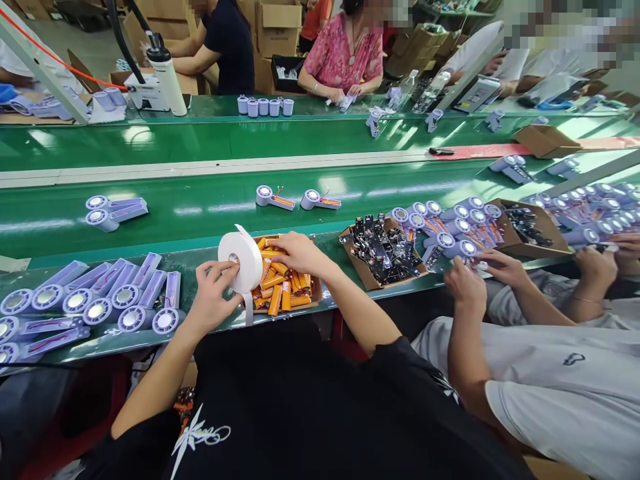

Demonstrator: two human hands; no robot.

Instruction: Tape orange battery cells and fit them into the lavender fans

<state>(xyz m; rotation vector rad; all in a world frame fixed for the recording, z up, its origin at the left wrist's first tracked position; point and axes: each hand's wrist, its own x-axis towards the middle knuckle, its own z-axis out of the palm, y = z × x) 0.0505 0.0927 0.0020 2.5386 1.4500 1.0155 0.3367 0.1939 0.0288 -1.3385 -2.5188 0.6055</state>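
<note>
Head view: a tape roll (249, 265) is held by the left hand (213, 293). Orange cells (285, 291) are touched by the right hand (299, 253), its grip unclear.

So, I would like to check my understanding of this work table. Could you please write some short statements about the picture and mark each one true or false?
1. The left hand holds the roll of white tape. True.
2. The right hand is at the orange batteries. True.
3. The orange batteries lie scattered on the floor. False: they are heaped in a cardboard box.
4. The black parts are to the right of the orange batteries. True.
5. The roll of white tape rests on the black parts. False: it is in the left hand, beside the orange batteries.
</note>
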